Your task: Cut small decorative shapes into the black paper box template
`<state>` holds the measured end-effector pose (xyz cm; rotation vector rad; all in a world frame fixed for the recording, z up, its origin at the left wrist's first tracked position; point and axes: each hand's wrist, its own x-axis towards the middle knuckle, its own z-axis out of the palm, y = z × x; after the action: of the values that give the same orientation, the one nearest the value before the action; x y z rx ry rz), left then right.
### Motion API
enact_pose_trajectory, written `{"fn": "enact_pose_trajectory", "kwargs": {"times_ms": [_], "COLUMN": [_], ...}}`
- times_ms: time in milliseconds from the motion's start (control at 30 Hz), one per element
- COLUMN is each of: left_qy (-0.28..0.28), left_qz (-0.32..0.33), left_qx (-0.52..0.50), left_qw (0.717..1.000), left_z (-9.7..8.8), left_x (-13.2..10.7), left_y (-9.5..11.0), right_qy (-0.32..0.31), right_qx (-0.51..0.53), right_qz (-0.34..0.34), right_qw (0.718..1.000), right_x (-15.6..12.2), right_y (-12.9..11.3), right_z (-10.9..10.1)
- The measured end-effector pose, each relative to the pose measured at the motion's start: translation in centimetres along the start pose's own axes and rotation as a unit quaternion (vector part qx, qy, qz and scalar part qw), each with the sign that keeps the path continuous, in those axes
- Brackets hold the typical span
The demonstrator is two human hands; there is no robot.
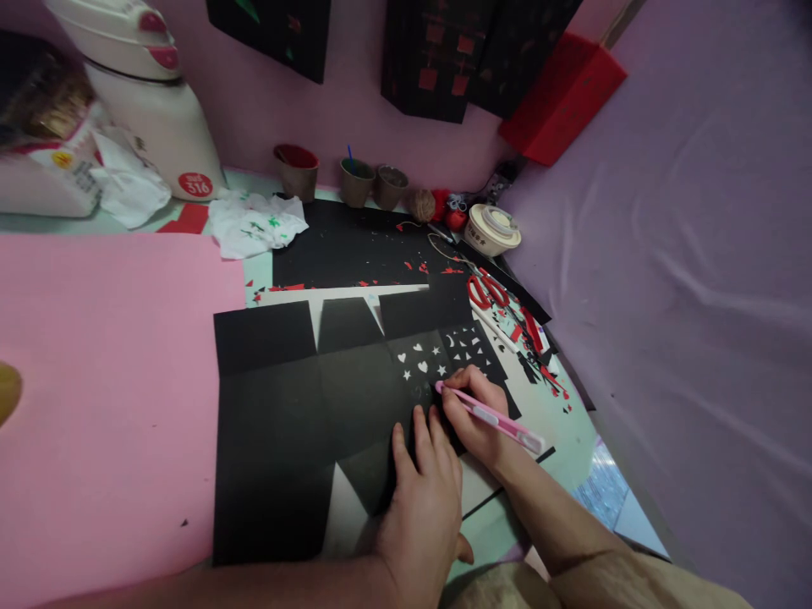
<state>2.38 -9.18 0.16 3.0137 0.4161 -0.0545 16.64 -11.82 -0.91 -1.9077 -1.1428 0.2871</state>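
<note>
A black sheet of card [266, 414] with creases and notched edges lies in front of me. Small hearts, stars, a moon and triangles are cut through its right part, showing white. My right hand [473, 410] is closed round a slim pink craft knife [491, 414], its tip on the card below the cut shapes. Faint outlines show just left of the tip. My left hand [425, 482] lies with fingers spread on the card, close to the right hand, pressing near its lower edge. The blade itself is too small to make out.
A pink sheet [107, 381] covers the left. Red-handled scissors [487, 289] lie among paper scraps at right. At the back stand paper cups [357, 182], a twine ball [421, 205], a lidded bowl [491, 230], crumpled tissue [254, 224] and a white bottle [158, 127]. Black lanterns hang above.
</note>
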Motion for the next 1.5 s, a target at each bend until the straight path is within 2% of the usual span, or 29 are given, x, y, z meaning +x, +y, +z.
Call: {"fn": "enact_pose_trajectory", "kwargs": {"times_ms": [533, 967, 1133, 1500], "left_qy": [0.015, -0.024, -0.025, -0.038], "left_qz": [-0.001, -0.002, 0.0, -0.003], "left_qx": [0.006, 0.009, 0.013, 0.011], "left_qw": [1.0, 1.0, 1.0, 0.999], "left_z": [0.0, -0.6, -1.0, -1.1], "left_x": [0.0, 0.0, 0.1, 0.0], "left_y": [0.0, -0.2, -0.3, -0.2], "right_qy": [0.002, 0.004, 0.025, 0.023], "right_qx": [0.003, -0.01, -0.012, -0.025], "right_qz": [-0.002, 0.008, 0.013, 0.001], "right_qw": [1.0, 1.0, 1.0, 0.999], "right_x": [0.0, 0.0, 0.1, 0.2], "right_y": [-0.1, -0.1, -0.2, -0.1], "right_z": [0.0, 0.1, 0.1, 0.2]}}
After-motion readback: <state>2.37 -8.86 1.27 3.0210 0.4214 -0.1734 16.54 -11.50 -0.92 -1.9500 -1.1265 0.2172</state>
